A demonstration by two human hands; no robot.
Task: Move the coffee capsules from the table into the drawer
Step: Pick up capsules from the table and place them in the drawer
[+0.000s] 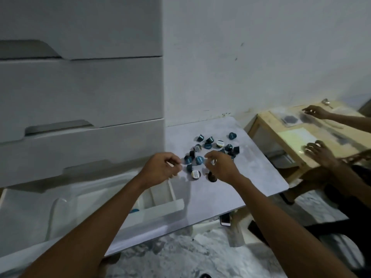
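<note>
Several dark and teal coffee capsules lie scattered on the pale grey table beside the white drawer unit. My left hand hovers at the table's left edge with fingers curled; nothing shows in it. Over the near capsules, my right hand has its fingers bent downward, apart from a dark capsule just below it. The bottom drawer stands pulled out under my left forearm, with white dividers and one teal capsule inside.
Closed white drawers fill the left. A second person's hands rest on a wooden table at the right. A phone lies on the marbled floor below the grey table's edge.
</note>
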